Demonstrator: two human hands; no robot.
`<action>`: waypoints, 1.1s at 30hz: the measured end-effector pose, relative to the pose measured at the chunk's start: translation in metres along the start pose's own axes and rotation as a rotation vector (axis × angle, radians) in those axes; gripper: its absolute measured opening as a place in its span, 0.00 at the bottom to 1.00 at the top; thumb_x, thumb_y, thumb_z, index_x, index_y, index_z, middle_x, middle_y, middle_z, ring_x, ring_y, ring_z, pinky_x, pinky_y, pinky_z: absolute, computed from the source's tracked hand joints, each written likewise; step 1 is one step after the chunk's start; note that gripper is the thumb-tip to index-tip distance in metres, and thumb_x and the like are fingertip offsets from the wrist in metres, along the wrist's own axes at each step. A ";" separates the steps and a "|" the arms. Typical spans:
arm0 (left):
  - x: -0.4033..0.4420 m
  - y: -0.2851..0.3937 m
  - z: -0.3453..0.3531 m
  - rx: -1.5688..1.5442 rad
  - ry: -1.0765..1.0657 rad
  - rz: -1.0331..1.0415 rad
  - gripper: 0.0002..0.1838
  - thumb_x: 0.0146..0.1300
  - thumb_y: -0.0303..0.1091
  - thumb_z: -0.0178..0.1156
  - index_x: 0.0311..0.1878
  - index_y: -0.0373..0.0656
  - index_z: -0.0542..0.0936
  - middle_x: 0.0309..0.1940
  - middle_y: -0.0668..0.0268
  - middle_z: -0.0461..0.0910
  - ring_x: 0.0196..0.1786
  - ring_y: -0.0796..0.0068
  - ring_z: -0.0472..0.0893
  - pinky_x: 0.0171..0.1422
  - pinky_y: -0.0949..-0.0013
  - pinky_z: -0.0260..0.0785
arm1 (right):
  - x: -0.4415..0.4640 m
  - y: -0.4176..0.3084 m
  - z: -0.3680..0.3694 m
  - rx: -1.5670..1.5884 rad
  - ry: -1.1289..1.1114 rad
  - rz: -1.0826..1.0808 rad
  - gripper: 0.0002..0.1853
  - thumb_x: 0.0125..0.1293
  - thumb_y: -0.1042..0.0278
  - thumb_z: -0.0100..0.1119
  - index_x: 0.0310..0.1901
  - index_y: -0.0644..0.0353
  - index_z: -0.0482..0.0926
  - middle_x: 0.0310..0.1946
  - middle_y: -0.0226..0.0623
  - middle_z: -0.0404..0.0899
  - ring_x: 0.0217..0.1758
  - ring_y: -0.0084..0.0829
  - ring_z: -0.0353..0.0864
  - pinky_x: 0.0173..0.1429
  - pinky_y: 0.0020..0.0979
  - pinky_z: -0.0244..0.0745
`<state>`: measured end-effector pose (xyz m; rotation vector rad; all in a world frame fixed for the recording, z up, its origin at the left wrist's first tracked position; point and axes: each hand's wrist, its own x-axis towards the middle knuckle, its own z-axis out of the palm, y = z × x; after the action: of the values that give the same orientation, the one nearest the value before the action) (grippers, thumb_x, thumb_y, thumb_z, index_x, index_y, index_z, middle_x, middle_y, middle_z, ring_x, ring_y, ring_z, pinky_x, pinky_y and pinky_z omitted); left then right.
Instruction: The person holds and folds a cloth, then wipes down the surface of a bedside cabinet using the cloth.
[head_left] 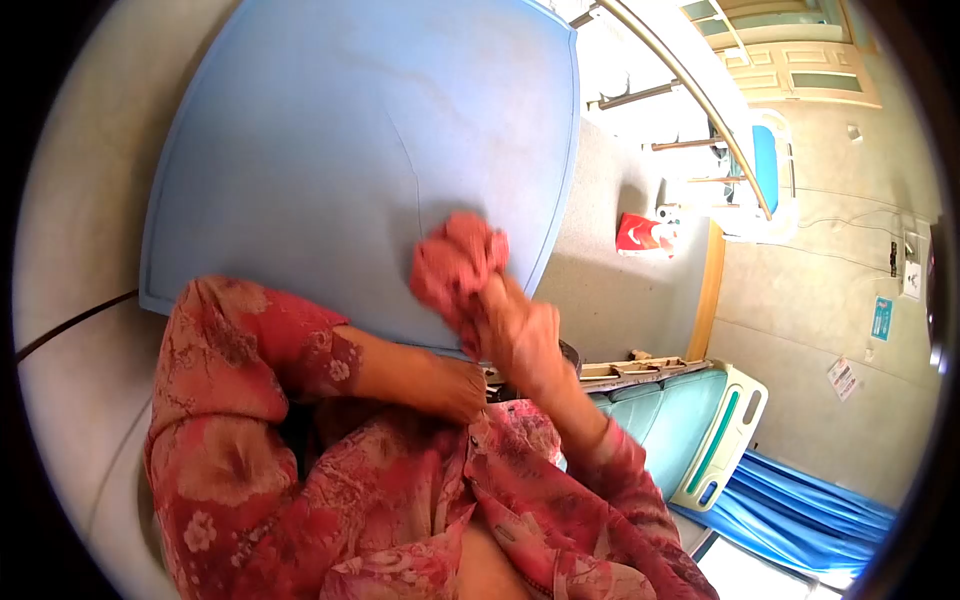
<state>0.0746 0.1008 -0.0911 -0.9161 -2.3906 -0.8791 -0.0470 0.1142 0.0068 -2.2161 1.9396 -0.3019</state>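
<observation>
A pink crumpled cloth (455, 270) is bunched in my right hand (520, 335), above the lower right part of a large light blue padded surface (350, 150). The right hand is closed around the cloth and slightly blurred. Bent in from the left, my left hand (460, 389) rests close to my body, beside the blue surface's near edge. Its fingers are mostly hidden, and whether it holds anything does not show. Both arms wear red patterned sleeves.
A bed with teal padding (660, 415) and a cream end board (722, 435) stands at the right, near a blue curtain (800, 510). A red bag (638, 236) lies on the grey floor (600, 290). A curved metal rail (690, 85) crosses the upper right.
</observation>
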 end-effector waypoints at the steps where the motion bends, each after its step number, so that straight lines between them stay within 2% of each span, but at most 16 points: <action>1: -0.001 0.001 -0.002 -0.010 -0.029 -0.013 0.07 0.52 0.34 0.57 0.25 0.42 0.79 0.23 0.63 0.80 0.31 0.63 0.81 0.33 0.63 0.71 | 0.001 -0.002 0.001 -0.003 -0.002 -0.006 0.06 0.60 0.71 0.57 0.34 0.55 0.68 0.26 0.41 0.72 0.18 0.44 0.76 0.18 0.43 0.69; 4: 0.000 0.003 -0.001 -0.049 -0.070 -0.040 0.06 0.52 0.34 0.56 0.27 0.43 0.79 0.25 0.63 0.79 0.33 0.63 0.80 0.36 0.63 0.71 | 0.025 -0.006 -0.005 -0.003 -0.045 0.002 0.07 0.59 0.70 0.58 0.35 0.54 0.69 0.27 0.40 0.72 0.18 0.45 0.76 0.18 0.43 0.68; 5: -0.001 0.003 -0.002 -0.066 -0.079 -0.045 0.06 0.52 0.34 0.56 0.27 0.43 0.79 0.26 0.63 0.79 0.33 0.63 0.79 0.36 0.63 0.70 | 0.046 0.001 0.004 -0.011 0.015 -0.035 0.07 0.59 0.70 0.57 0.35 0.54 0.68 0.27 0.40 0.72 0.20 0.47 0.76 0.19 0.44 0.69; 6: -0.001 0.002 -0.002 -0.079 -0.090 -0.050 0.06 0.52 0.34 0.56 0.27 0.43 0.78 0.27 0.63 0.79 0.34 0.63 0.79 0.37 0.64 0.70 | 0.075 0.003 0.006 -0.042 0.006 -0.006 0.08 0.59 0.71 0.58 0.36 0.53 0.68 0.28 0.40 0.75 0.26 0.50 0.77 0.25 0.45 0.71; 8: 0.000 0.002 -0.002 -0.110 -0.094 -0.057 0.06 0.53 0.34 0.55 0.28 0.43 0.78 0.28 0.63 0.79 0.35 0.63 0.78 0.39 0.64 0.69 | 0.132 0.015 0.019 -0.073 0.080 -0.052 0.08 0.59 0.70 0.57 0.38 0.52 0.68 0.28 0.43 0.78 0.27 0.53 0.78 0.28 0.48 0.72; 11: 0.002 0.003 0.001 -0.177 -0.109 -0.074 0.05 0.53 0.34 0.55 0.29 0.44 0.77 0.30 0.63 0.78 0.37 0.63 0.77 0.41 0.64 0.69 | 0.222 0.024 0.027 -0.081 0.206 -0.079 0.07 0.63 0.63 0.54 0.41 0.49 0.69 0.29 0.44 0.80 0.29 0.53 0.79 0.31 0.50 0.73; 13: 0.003 -0.001 -0.003 -0.225 -0.139 -0.080 0.05 0.53 0.33 0.55 0.30 0.44 0.77 0.32 0.63 0.77 0.38 0.63 0.77 0.43 0.64 0.68 | 0.277 0.021 0.026 -0.098 0.093 0.084 0.13 0.68 0.59 0.45 0.48 0.55 0.68 0.31 0.54 0.81 0.36 0.56 0.81 0.42 0.54 0.75; 14: 0.003 -0.002 -0.002 -0.256 -0.141 -0.081 0.05 0.53 0.33 0.54 0.30 0.44 0.76 0.32 0.63 0.77 0.38 0.63 0.76 0.44 0.64 0.68 | 0.277 0.022 0.028 -0.085 0.084 0.086 0.13 0.68 0.59 0.45 0.48 0.55 0.68 0.31 0.54 0.81 0.36 0.56 0.81 0.42 0.54 0.75; 16: -0.001 -0.006 0.015 -0.452 -0.078 -0.058 0.05 0.53 0.33 0.54 0.31 0.45 0.76 0.34 0.63 0.77 0.39 0.63 0.76 0.45 0.65 0.67 | 0.266 0.021 0.027 -0.133 0.037 0.060 0.20 0.66 0.57 0.51 0.56 0.56 0.63 0.33 0.54 0.82 0.35 0.58 0.81 0.42 0.54 0.75; 18: -0.003 -0.008 0.034 -0.659 -0.032 -0.058 0.05 0.53 0.33 0.54 0.32 0.45 0.76 0.35 0.63 0.76 0.41 0.63 0.75 0.47 0.65 0.67 | 0.203 0.018 0.034 -0.016 0.236 -0.173 0.07 0.64 0.63 0.54 0.41 0.50 0.68 0.28 0.43 0.80 0.31 0.53 0.79 0.32 0.49 0.73; 20: 0.021 0.009 -0.038 0.006 -0.498 -0.083 0.07 0.52 0.33 0.55 0.31 0.43 0.79 0.36 0.63 0.81 0.42 0.65 0.79 0.47 0.63 0.67 | 0.123 -0.002 0.022 0.008 0.075 -0.206 0.04 0.61 0.70 0.51 0.36 0.54 0.67 0.31 0.44 0.75 0.31 0.52 0.78 0.31 0.49 0.73; 22: 0.020 0.011 -0.041 0.065 -0.516 -0.131 0.07 0.52 0.33 0.55 0.31 0.42 0.79 0.36 0.62 0.81 0.42 0.65 0.79 0.47 0.62 0.67 | 0.051 -0.015 0.009 0.055 -0.012 -0.169 0.04 0.61 0.72 0.52 0.34 0.54 0.67 0.28 0.42 0.71 0.23 0.48 0.75 0.22 0.43 0.69; 24: 0.011 0.010 -0.036 0.063 -0.455 -0.166 0.07 0.52 0.33 0.55 0.31 0.42 0.79 0.35 0.62 0.81 0.41 0.64 0.79 0.47 0.62 0.68 | -0.002 -0.019 0.001 0.039 -0.062 -0.143 0.05 0.57 0.73 0.56 0.33 0.54 0.69 0.25 0.39 0.68 0.20 0.43 0.75 0.20 0.39 0.68; 27: 0.003 0.009 -0.023 0.028 -0.361 -0.197 0.08 0.52 0.34 0.55 0.30 0.41 0.79 0.35 0.61 0.81 0.41 0.64 0.79 0.47 0.62 0.68 | -0.011 -0.025 -0.004 0.080 -0.175 -0.030 0.10 0.55 0.71 0.62 0.35 0.56 0.70 0.28 0.41 0.72 0.25 0.48 0.76 0.24 0.42 0.68; 30: -0.003 0.009 -0.017 0.014 -0.296 -0.207 0.08 0.52 0.34 0.55 0.30 0.41 0.80 0.34 0.60 0.81 0.40 0.64 0.79 0.47 0.62 0.68 | 0.047 -0.036 0.014 0.042 -0.081 -0.127 0.10 0.56 0.69 0.62 0.36 0.54 0.71 0.30 0.38 0.74 0.27 0.44 0.78 0.24 0.41 0.70; 33: -0.002 0.008 -0.011 -0.021 -0.279 -0.217 0.08 0.52 0.34 0.55 0.30 0.40 0.80 0.33 0.60 0.81 0.40 0.64 0.79 0.47 0.61 0.68 | 0.129 -0.054 0.034 0.074 0.049 -0.202 0.11 0.56 0.67 0.62 0.37 0.53 0.69 0.31 0.39 0.76 0.28 0.46 0.79 0.25 0.44 0.71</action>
<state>0.0833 0.0969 -0.0807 -0.8456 -2.7666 -0.9070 0.0301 -0.0064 -0.0074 -2.3801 1.6995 -0.4526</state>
